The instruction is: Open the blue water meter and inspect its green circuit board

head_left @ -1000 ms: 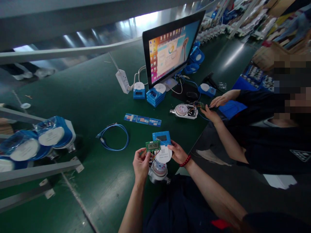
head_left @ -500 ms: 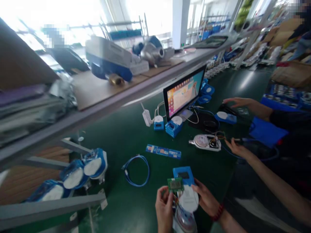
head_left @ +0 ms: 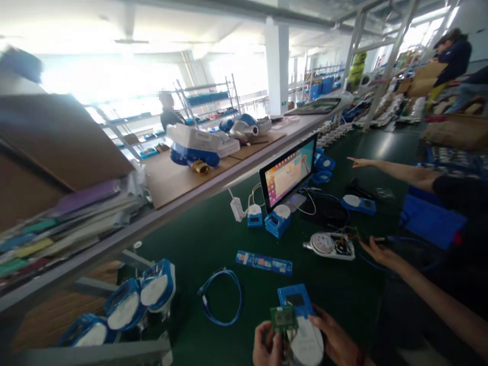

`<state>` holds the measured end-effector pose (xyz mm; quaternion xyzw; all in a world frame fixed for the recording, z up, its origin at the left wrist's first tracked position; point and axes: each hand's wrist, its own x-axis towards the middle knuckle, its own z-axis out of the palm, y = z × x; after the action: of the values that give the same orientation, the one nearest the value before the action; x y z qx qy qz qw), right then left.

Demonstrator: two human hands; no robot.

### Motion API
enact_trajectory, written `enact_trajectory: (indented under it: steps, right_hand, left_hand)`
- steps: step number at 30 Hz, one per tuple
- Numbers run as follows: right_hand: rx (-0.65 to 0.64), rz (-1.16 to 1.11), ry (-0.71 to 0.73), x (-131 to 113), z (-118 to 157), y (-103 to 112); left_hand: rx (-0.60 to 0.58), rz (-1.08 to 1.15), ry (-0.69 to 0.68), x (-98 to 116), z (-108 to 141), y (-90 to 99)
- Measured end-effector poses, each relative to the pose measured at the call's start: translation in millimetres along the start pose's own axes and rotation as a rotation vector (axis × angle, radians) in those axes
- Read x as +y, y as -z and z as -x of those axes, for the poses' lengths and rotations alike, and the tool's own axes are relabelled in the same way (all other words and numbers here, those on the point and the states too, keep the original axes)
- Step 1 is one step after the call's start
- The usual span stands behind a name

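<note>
left grip (head_left: 267, 345) pinches a small green circuit board (head_left: 284, 318) with display; right grip (head_left: 333, 338) clasps blue-and-white meter cover (head_left: 303, 325).

A dark green bench top (head_left: 198, 239) ran away to the far right under a long shelf (head_left: 179, 195) stacked with cardboard and papers. A white pillar (head_left: 277, 66) rose behind the shelf's far edge. Metal racks (head_left: 213, 101) stood before glaring windows (head_left: 110, 76), which washed the hall in pale daylight. Grey frame posts (head_left: 385, 61) slanted at the right.
</note>
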<state>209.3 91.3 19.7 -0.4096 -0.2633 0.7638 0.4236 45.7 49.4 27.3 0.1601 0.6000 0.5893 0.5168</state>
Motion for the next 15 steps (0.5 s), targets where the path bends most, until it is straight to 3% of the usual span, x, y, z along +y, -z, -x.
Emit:
enact_trajectory:
  steps: [7, 15]
  right_hand:
    - [0.058, -0.089, -0.079, 13, -4, 15]
    - [0.029, -0.169, -0.088, 13, -3, 16]
  left_hand:
    - [-0.076, -0.029, 0.075, -17, -1, 15.4]
    - [-0.081, -0.048, 0.039, -20, -2, 16.5]
